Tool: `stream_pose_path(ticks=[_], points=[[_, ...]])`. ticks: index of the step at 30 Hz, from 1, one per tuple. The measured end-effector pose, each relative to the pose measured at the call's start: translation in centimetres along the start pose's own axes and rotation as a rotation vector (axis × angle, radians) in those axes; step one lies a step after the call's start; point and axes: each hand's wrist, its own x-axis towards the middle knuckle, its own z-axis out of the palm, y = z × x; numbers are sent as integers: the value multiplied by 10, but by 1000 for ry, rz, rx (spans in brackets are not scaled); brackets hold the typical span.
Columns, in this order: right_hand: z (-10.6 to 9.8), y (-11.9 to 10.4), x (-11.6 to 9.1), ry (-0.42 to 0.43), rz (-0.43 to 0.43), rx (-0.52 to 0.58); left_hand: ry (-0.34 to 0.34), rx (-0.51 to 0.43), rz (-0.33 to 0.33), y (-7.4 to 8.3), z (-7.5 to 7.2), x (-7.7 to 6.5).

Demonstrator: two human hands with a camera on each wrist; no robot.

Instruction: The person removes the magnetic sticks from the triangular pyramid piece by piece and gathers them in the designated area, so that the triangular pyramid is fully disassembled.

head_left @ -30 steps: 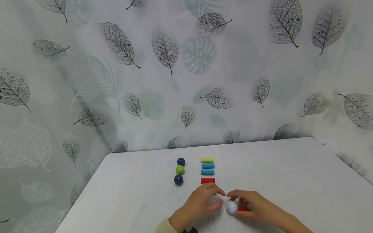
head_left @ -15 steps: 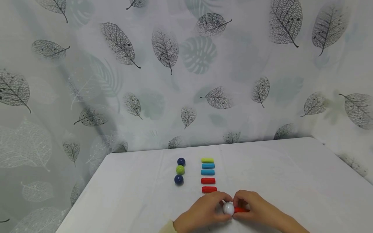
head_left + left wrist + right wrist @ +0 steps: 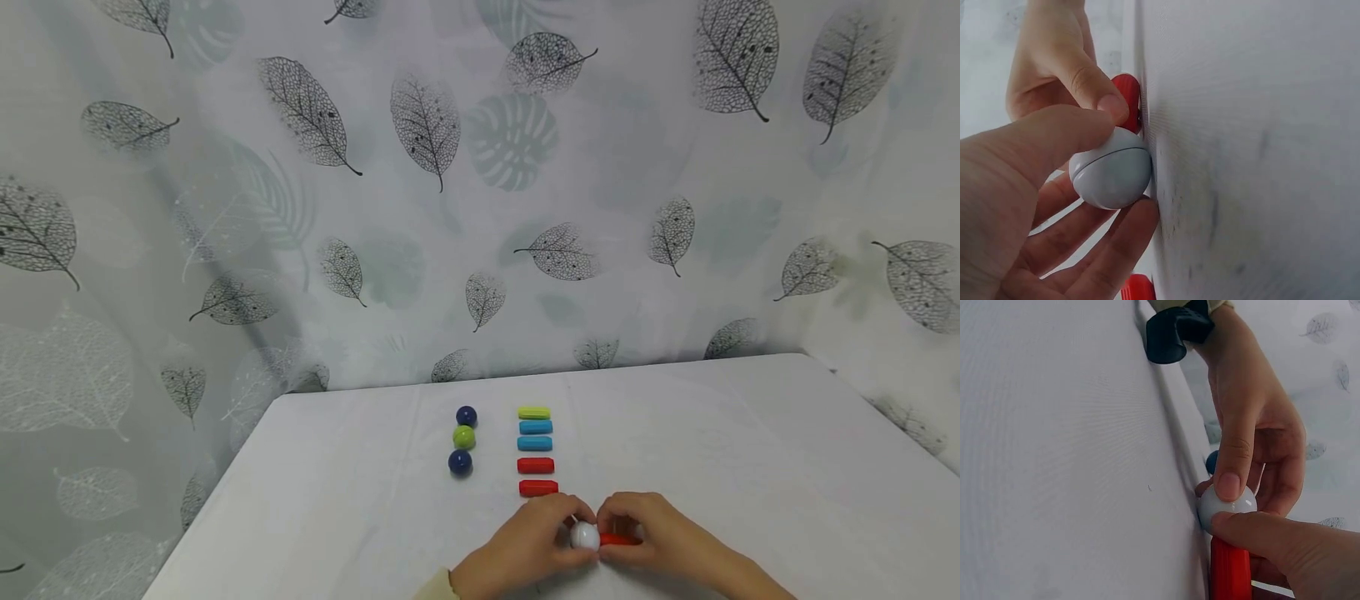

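Pinched between my left hand's (image 3: 525, 540) thumb and fingers is a glossy white ball (image 3: 585, 536). A seam line runs around the ball in the left wrist view. My right hand (image 3: 663, 533) grips a short red ribbed stick (image 3: 1230, 569), whose end meets the ball's right side. The right thumb tip lies where ball and stick join, as the right wrist view shows. Both hands work low at the tabletop, fingertips almost together. Part of the stick is hidden behind the right fingers.
Beyond the hands, a column of short sticks lies on the white table (image 3: 337, 517): a yellow-green stick (image 3: 534, 412), two blue sticks (image 3: 535, 443) and two red sticks (image 3: 536, 466). Left of them stand two dark blue balls (image 3: 461, 462) and a green ball (image 3: 464, 437). A leaf-patterned curtain (image 3: 480, 208) hangs behind.
My left hand has come right and taken hold of the white ball, uncovering the nearest red stick. My right fingers have closed around their red stick. Ball and stick have shifted slightly left.
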Motion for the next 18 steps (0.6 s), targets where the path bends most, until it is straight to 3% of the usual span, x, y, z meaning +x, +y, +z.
stream_pose_path(ticks=[4, 9, 18], points=[[1, 3, -1, 8, -60, -17, -18, -61, 3, -2, 0, -1], [2, 6, -1, 17, -136, -25, -20, -60, 25, -3, -1, -2], [-2, 5, -3, -10, -110, -34, 5, -62, -16, -4, -5, -8]])
